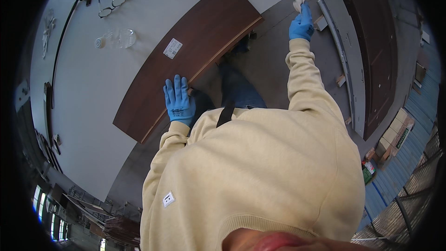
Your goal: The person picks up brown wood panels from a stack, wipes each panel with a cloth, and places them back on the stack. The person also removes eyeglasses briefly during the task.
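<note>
A dark brown wooden panel (195, 42) lies on a large white tabletop (88, 148), its long near edge turned toward me. Stuck on the panel is a white printed label (173, 48). My left hand (178, 100), in a blue glove, rests flat on the panel by that edge with its fingers stretched out. Away to the right, off the panel, my right hand (302, 25) is also gloved in blue. Its fingers close on a crumpled whitish cloth (297, 0), which sticks out beyond them.
Eyeglasses (113, 6) and a clear plastic bottle (121, 38) lie on the tabletop beyond the panel, near a dark cable (62, 42). On my right, a stack of white and brown door panels (367, 56) sits on small wooden blocks (341, 80).
</note>
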Tool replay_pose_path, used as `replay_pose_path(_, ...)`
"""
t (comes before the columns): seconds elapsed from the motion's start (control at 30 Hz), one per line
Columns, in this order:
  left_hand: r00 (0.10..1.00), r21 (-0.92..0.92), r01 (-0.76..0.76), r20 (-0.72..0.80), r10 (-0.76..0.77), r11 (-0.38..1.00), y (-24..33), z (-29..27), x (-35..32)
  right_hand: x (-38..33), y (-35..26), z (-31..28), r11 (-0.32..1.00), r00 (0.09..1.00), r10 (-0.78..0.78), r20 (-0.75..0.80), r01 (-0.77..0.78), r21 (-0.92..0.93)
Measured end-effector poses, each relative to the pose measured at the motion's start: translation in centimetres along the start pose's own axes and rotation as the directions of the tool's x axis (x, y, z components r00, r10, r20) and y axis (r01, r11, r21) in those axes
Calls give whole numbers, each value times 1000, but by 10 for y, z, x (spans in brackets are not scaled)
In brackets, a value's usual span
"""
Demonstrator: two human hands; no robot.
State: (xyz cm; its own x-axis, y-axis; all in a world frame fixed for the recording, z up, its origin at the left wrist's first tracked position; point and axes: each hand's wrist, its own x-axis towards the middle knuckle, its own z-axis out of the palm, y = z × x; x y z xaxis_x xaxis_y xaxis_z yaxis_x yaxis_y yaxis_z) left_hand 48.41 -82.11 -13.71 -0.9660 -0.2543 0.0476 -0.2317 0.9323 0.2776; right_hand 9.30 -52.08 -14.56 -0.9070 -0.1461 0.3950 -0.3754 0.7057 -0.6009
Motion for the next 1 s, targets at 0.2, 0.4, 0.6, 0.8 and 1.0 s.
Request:
replay_pose_path(0.2, 998, 23, 31, 50, -32, 999, 5, -5, -10, -46, -139, 30, 961, 900, -276, 338, 268, 70)
replay_pose_path(0.4, 994, 51, 17, 103, -22, 999, 0, 0, -7, -72, -113, 93, 827, 703, -518, 487, 556, 76)
replay_pose_path(0.6, 996, 37, 82, 18, -83, 996, 11, 2, -6, 94, 1, 50, 998, 998, -51, -39, 52, 25)
replay_pose_path(0.8, 997, -154, 69, -4, -71, 986, 63, -25, 36, 44, -114, 64, 884, 946, -218, 240, 88, 460)
replay_pose_path(1.0, 997, -152, 62, -25, -67, 986, 78, 39, 38, -53, -280, 118, 182, -68, -965, 253, 517, 836)
